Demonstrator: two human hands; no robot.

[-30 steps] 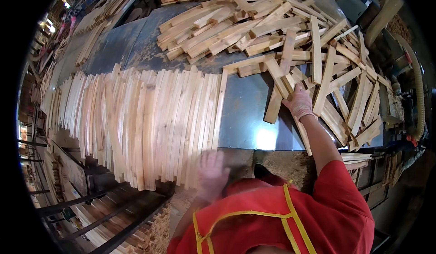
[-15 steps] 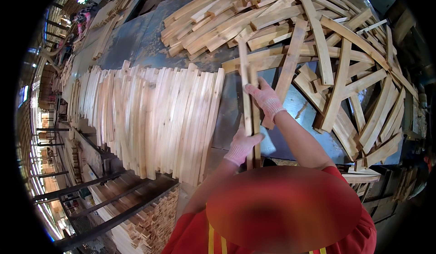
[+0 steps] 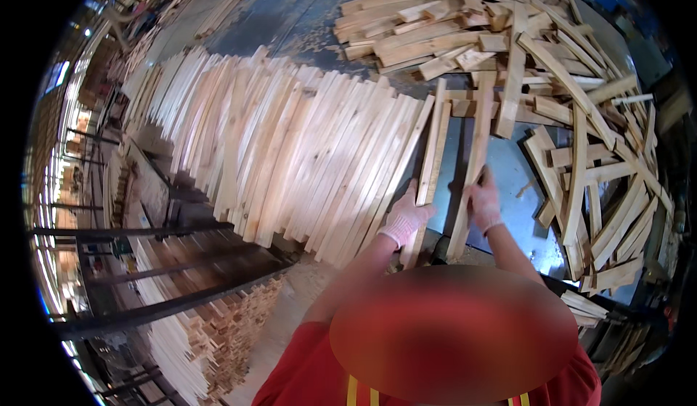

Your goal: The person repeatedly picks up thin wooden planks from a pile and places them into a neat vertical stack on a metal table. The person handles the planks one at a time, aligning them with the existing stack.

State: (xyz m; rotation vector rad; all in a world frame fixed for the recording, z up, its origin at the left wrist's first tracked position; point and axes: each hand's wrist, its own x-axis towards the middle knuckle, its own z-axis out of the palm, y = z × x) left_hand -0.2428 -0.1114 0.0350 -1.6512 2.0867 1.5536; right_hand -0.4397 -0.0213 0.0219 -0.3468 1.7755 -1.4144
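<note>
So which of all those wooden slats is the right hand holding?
The long slat gripped by the right hand, apart on the metal table, right of the slat under the left hand.

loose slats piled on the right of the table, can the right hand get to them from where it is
Probably yes. The right hand grips one long slat just beside the loose pile, with only bare table between. It would likely have to let go first. The left hand holds another slat.
</note>
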